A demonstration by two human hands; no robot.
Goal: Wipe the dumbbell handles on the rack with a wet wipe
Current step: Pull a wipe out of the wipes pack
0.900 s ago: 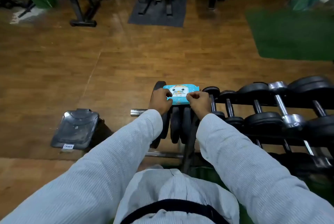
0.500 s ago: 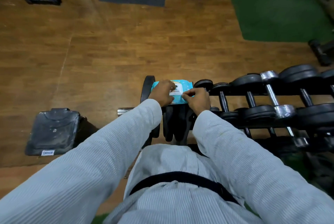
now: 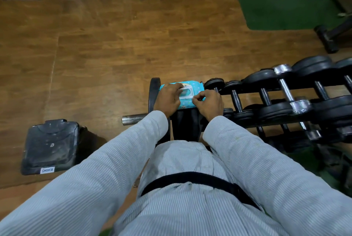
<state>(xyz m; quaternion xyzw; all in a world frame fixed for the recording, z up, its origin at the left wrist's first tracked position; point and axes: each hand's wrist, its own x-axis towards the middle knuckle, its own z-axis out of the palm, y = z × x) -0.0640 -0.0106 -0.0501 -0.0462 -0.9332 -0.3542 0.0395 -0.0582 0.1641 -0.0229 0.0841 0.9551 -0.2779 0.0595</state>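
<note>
While both hands' fingers clamp wipes pack point(image 3: 192, 85) | dumbbells point(image 3: 274, 102) just right — plate point(image 3: 154, 90) left, untouched

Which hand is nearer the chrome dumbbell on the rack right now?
Right. The right hand pinches at the wipes pack, on the side toward the chrome dumbbell; the left hand holds the pack's far side.
</note>
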